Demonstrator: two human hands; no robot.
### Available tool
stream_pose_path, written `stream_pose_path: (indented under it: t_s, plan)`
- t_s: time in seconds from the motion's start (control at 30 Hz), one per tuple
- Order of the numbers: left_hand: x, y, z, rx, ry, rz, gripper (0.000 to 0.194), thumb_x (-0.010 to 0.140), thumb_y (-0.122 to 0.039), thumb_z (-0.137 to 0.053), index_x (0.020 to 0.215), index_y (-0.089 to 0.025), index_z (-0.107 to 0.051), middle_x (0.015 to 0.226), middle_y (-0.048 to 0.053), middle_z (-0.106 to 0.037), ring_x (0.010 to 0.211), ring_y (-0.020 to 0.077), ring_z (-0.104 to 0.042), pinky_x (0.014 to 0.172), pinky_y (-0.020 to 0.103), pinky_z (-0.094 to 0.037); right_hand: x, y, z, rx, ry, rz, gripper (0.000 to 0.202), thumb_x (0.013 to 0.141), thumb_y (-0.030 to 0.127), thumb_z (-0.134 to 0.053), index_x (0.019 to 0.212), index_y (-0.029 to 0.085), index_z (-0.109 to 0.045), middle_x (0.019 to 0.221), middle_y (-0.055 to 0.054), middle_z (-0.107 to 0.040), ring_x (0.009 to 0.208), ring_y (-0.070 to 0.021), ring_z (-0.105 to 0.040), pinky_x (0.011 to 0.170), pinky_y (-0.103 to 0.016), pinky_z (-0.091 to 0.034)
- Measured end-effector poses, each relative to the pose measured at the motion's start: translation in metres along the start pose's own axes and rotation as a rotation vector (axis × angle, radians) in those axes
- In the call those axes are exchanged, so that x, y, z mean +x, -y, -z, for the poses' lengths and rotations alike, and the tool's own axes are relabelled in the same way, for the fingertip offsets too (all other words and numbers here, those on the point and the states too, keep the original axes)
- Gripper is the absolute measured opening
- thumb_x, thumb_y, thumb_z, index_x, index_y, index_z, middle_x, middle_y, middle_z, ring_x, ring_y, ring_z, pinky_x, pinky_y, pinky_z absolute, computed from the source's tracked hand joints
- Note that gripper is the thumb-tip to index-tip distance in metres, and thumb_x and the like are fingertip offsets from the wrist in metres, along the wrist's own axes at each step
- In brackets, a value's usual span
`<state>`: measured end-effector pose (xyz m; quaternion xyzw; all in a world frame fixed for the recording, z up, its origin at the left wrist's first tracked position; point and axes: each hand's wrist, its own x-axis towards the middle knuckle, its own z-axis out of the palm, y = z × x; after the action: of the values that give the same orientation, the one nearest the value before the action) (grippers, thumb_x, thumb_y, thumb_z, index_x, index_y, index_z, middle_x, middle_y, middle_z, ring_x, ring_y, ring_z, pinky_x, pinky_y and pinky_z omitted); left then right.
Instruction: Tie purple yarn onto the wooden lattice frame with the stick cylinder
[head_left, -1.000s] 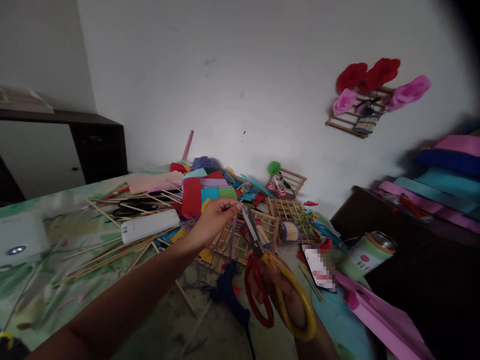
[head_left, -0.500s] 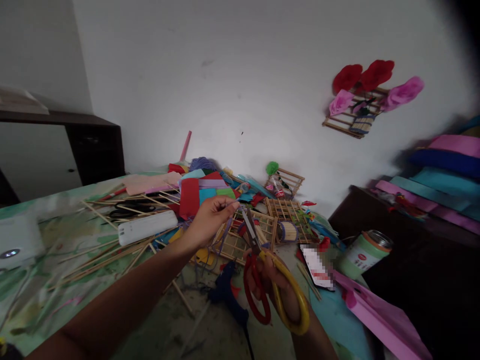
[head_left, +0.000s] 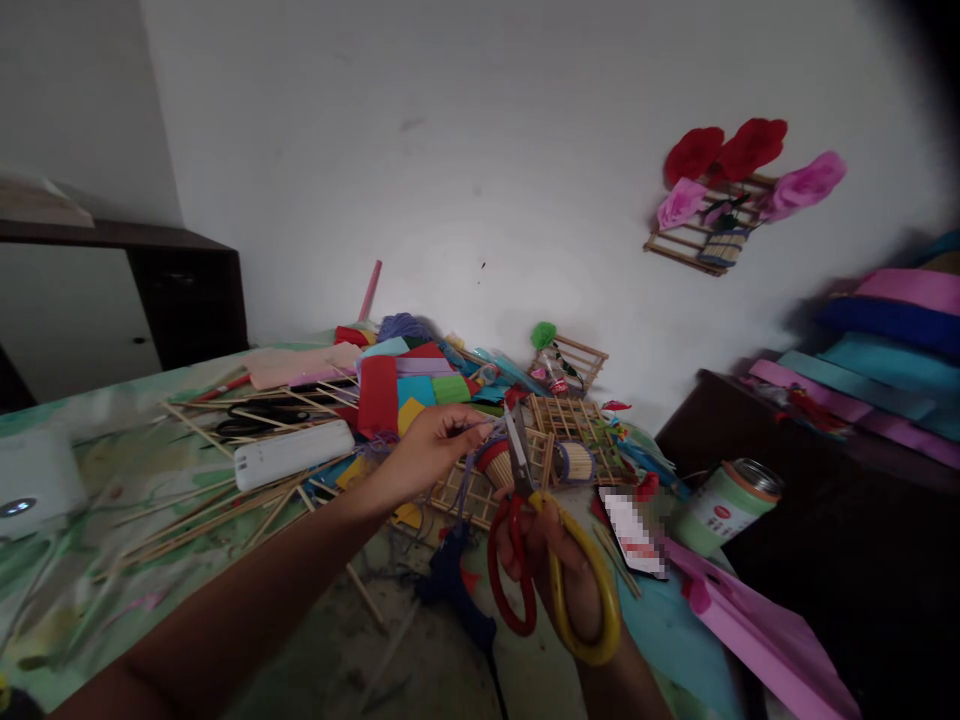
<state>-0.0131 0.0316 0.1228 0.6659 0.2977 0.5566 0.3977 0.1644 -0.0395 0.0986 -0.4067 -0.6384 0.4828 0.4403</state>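
Note:
My left hand (head_left: 444, 446) pinches a thin purple string (head_left: 466, 475) whose tail hangs down below the fingers. My right hand (head_left: 559, 555) grips scissors (head_left: 517, 450) with one red and one yellow handle loop. The blades point up and away, slightly apart, with their tips near the pinched string end; whether they touch it I cannot tell. Beneath the hands lie a small bamboo-stick lattice (head_left: 457, 492) and a round stick-walled basket (head_left: 495, 462), partly hidden by the scissors. A second such basket (head_left: 576, 462) rests to the right on another lattice.
A blue glue gun (head_left: 461, 590) lies in front of the lattice. Left are a white power bank (head_left: 295, 455) and loose bamboo sticks (head_left: 202, 525). Coloured paper (head_left: 377, 395) is piled behind. To the right are a phone (head_left: 634, 535), a green jar (head_left: 731, 510) and pink sheets (head_left: 765, 625).
My left hand has shifted slightly right and down with the string. The scissors have turned more upright, their tips moving right and up, and the blades now stand a little apart.

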Motion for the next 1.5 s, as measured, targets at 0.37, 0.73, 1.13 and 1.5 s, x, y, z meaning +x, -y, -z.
stream_pose_path:
  t_s: [0.37, 0.73, 1.13, 1.5]
  plan:
    - [-0.001, -0.003, 0.000, 0.105, 0.033, -0.016, 0.026, 0.079, -0.036, -0.060, 0.066, -0.014, -0.065, 0.064, 0.002, -0.058, 0.061, 0.0135, -0.052, 0.058, 0.021, -0.038, -0.001, 0.006, -0.008, -0.036, -0.008, 0.016, 0.032, 0.088, 0.034, -0.054, 0.116, 0.017, -0.054, 0.115, -0.008, -0.057, 0.097, -0.0199, -0.059, 0.080, -0.040, -0.052]
    - [0.001, 0.002, -0.001, -0.197, -0.082, 0.133, 0.029, 0.072, -0.040, -0.067, 0.064, -0.014, -0.058, 0.052, -0.005, -0.044, 0.045, 0.0058, -0.033, 0.043, 0.018, -0.026, -0.010, 0.015, 0.031, -0.230, -0.089, -0.055, 0.035, 0.080, 0.048, -0.060, 0.096, 0.017, -0.059, 0.069, -0.001, -0.058, 0.058, -0.0136, -0.054, 0.048, -0.024, -0.041]
    - [0.008, 0.005, 0.012, -0.534, -0.178, 0.247, 0.034, 0.062, -0.036, -0.079, 0.069, -0.011, -0.058, 0.056, -0.005, -0.045, 0.048, 0.0035, -0.035, 0.043, 0.015, -0.024, -0.039, -0.013, 0.096, -1.252, 0.009, -0.520, 0.034, 0.058, 0.028, -0.073, 0.088, 0.022, -0.059, 0.091, -0.004, -0.069, 0.081, -0.0224, -0.062, 0.061, -0.026, -0.035]
    - [0.000, 0.001, 0.003, -0.567, -0.090, 0.247, 0.031, 0.063, -0.038, -0.077, 0.071, -0.012, -0.062, 0.058, -0.004, -0.048, 0.049, 0.0046, -0.038, 0.044, 0.017, -0.024, -0.022, -0.027, 0.099, -1.379, -0.022, -0.521, 0.037, 0.071, 0.023, -0.061, 0.107, 0.014, -0.066, 0.107, -0.018, -0.066, 0.100, -0.0344, -0.060, 0.080, -0.040, -0.042]
